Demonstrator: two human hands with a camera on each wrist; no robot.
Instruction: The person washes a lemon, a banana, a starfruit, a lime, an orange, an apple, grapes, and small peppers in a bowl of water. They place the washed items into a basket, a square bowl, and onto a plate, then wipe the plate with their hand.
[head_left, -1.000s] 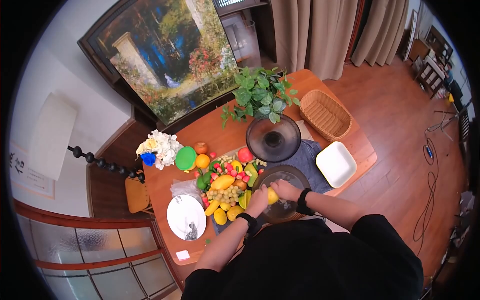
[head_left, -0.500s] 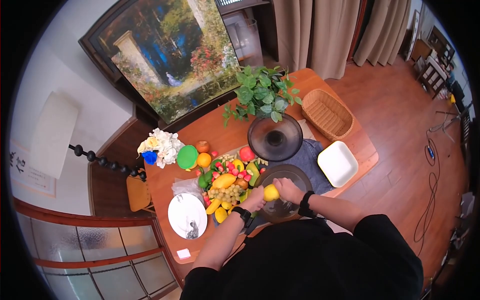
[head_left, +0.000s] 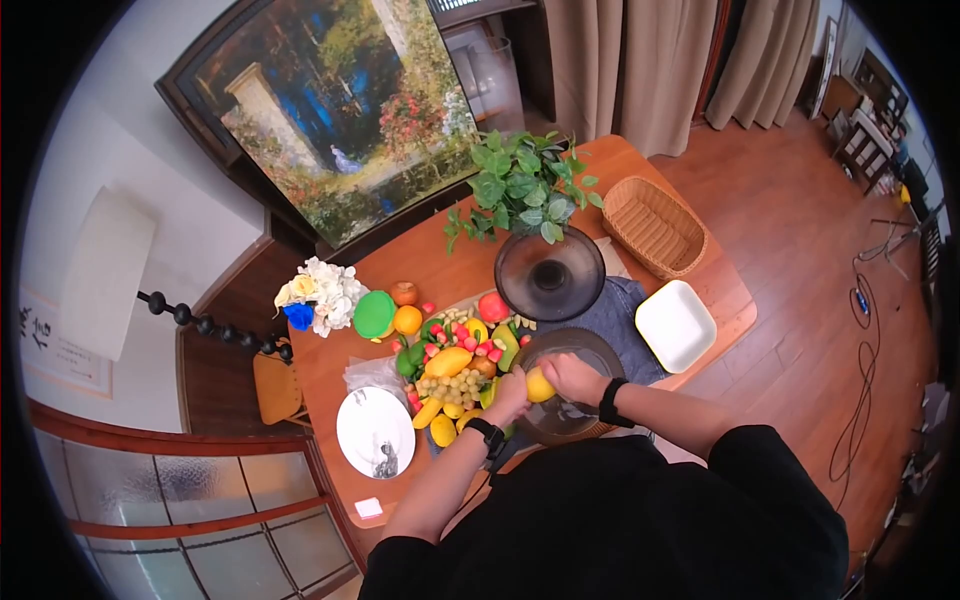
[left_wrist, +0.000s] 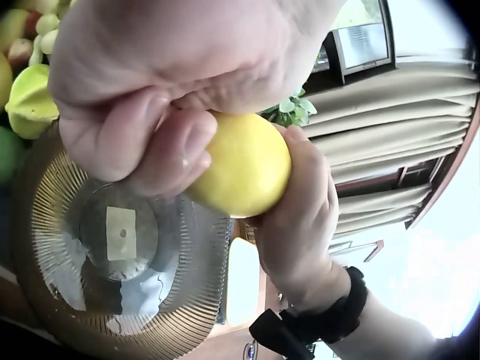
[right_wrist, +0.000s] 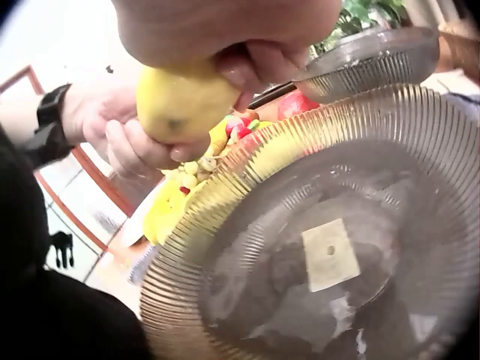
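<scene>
From here the yellow fruit (left_wrist: 244,165) has smooth, softly shiny skin; the nearer bowl (right_wrist: 255,240) looks like ribbed, glossy smoked glass or plastic. The basket (head_left: 652,228) is rough wicker, the table (head_left: 735,305) polished wood, the cloth (head_left: 628,322) matt and denim-like.

Beyond right hand (head_left: 577,380): beige curtains (head_left: 665,80) are hanging | right of it: wooden floor (head_left: 780,225) is stretching | left of left hand (head_left: 508,398): frosted panes (head_left: 192,485) are catching light
</scene>
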